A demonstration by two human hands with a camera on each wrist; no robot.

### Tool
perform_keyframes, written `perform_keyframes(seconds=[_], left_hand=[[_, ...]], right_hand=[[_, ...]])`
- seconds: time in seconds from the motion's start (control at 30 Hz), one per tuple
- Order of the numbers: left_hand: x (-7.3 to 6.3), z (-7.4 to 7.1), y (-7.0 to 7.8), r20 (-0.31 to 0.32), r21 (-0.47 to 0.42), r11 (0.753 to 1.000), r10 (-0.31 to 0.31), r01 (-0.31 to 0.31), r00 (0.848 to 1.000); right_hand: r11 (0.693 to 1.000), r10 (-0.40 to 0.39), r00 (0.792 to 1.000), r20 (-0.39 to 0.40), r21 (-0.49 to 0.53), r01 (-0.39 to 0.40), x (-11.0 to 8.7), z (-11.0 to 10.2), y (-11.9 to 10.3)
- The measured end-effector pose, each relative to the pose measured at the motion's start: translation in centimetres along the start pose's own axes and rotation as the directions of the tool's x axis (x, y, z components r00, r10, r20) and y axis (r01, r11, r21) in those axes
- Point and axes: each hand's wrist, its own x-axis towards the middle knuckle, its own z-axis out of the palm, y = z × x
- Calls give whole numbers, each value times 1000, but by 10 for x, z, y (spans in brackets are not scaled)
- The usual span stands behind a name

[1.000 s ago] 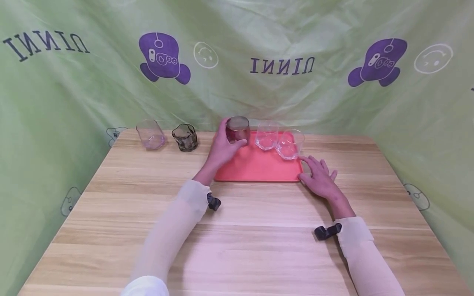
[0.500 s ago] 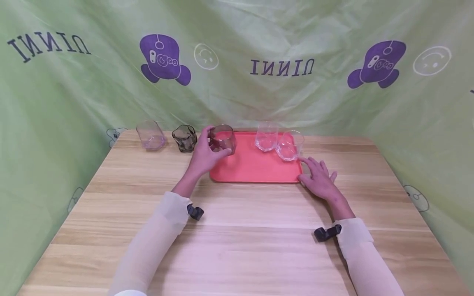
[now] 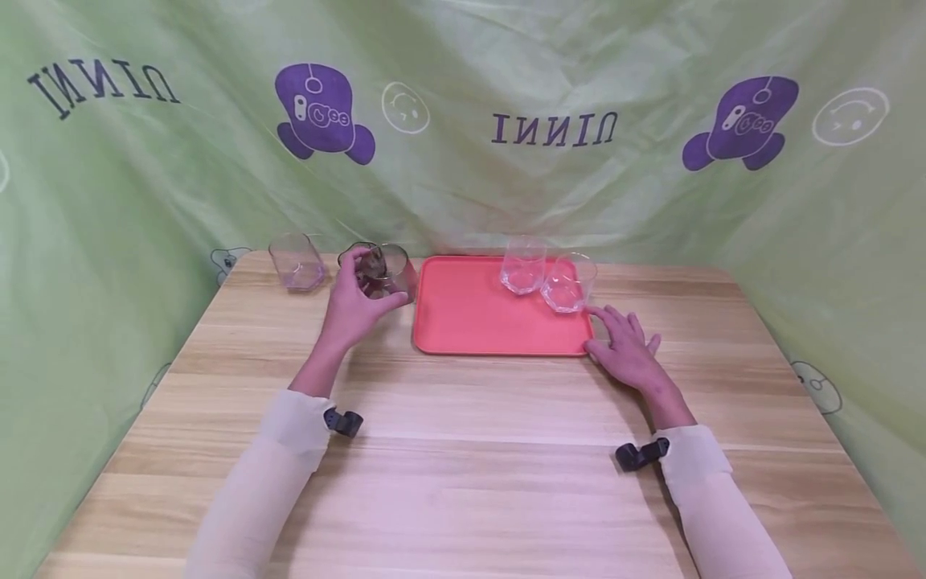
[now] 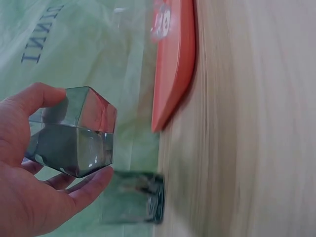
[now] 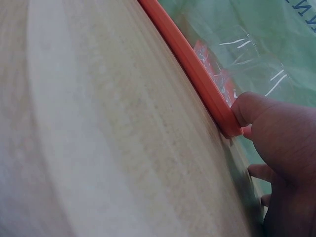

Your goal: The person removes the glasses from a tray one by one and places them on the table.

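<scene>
My left hand (image 3: 350,307) grips a smoky grey faceted drinking glass (image 3: 396,277), thumb on one side and fingers on the other. In the left wrist view this glass (image 4: 74,133) is held clear of the wooden table. It is just left of the red tray (image 3: 470,318). Partly hidden behind the hand, a dark wavy glass (image 3: 365,256) stands on the table. My right hand (image 3: 625,351) touches the tray's right rim with thumb and forefinger, the other fingers spread outward. Two clear glasses, one (image 3: 522,273) farther back and another (image 3: 568,291) nearer the right rim, stand on the tray.
A faintly purple glass (image 3: 298,272) stands at the table's back left. Behind the table (image 3: 492,450) hangs a green printed cloth (image 3: 463,185), which also closes off both sides.
My left hand has carried the smoky glass leftward from above the tray to beyond its left edge, beside the wavy glass. The right hand stays at the tray rim.
</scene>
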Motion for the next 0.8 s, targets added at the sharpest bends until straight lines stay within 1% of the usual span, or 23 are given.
perform_keyframes(seconds=[0.13,0.4,0.5,0.63,0.8], left_hand=[[-4,-17,-4,-25,8,999,-30,31,999],[-13,-47,-14,-95,86,989,-110,118,989],[-13,-57,-18,-111,114,984,-126,138,986],[-12,-69,-22,-134,124,978,-148,165,980],[-12,-81,-29,-158,105,973,-187,205,970]], right_hand=[[1000,4,1000,6,1,-4,0,-1,0],[1000,1,1000,0,-3,-1,2,0,4],[1000,5,1000,3,-1,-5,1,0,5],[1000,6,1000,5,5,-6,1,1,5],[1000,-2,1000,-4,5,2,2,1,4]])
